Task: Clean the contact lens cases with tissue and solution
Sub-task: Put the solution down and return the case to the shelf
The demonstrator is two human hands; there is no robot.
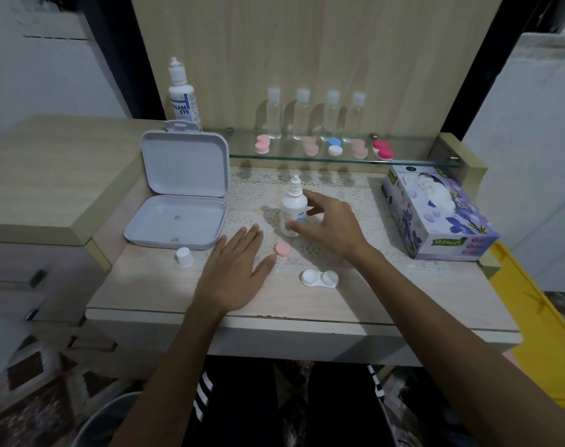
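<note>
A small white solution bottle point(293, 210) stands upright and uncapped in the middle of the desk. My right hand point(331, 225) is around it from the right, thumb and fingers spread and close to its sides, not clearly gripping. My left hand point(234, 272) lies flat on the desk, fingers straight, its thumb tip beside a pink lens-case cap point(283, 250). An uncapped white lens case point(319, 279) lies near the front edge. The bottle's white cap point(184, 257) stands to the left. A purple tissue box point(437, 211) sits at the right.
An open grey plastic box point(181, 201) stands at the left. A glass shelf point(403, 161) at the back carries several lens cases point(334, 146), several clear small bottles point(302, 114) and a large solution bottle point(181, 95). A yellow bin point(539, 317) is at the right.
</note>
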